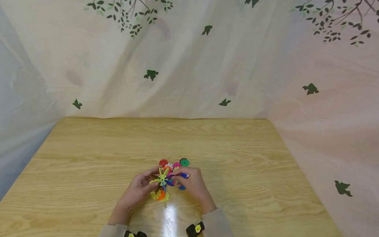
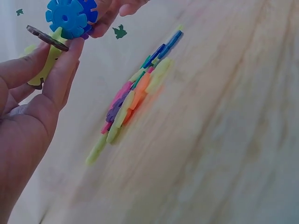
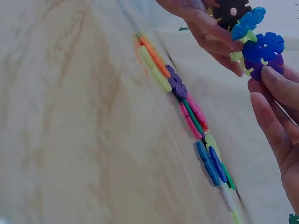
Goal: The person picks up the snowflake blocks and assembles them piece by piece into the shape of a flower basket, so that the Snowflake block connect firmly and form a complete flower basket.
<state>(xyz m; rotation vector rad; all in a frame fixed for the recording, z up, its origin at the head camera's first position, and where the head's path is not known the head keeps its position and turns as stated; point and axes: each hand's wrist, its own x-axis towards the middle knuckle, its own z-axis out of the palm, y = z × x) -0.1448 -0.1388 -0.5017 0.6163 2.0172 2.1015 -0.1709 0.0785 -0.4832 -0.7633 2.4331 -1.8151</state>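
Both hands hold one small cluster of notched plastic snowflake discs above the table. My left hand (image 1: 136, 190) grips its yellow-green disc (image 2: 46, 70) between thumb and fingers; a brown disc (image 3: 229, 16) slots into it beside the fingertips. With thumb and fingers my right hand (image 3: 280, 105) pinches a purple disc (image 3: 254, 71) at the other end. Between them sit a light blue disc (image 3: 246, 24) and a dark blue disc (image 3: 261, 46), overlapping in the wrist views. In the head view the fingers partly hide the cluster.
Beneath the hands, more discs lie on the wooden table (image 1: 83, 170), close together: an orange disc (image 2: 139, 91), pink discs (image 3: 196, 112), a green disc (image 1: 184, 162), a red disc (image 1: 163, 162) and several others. A patterned cloth (image 1: 187, 59) hangs behind the table and along its sides.
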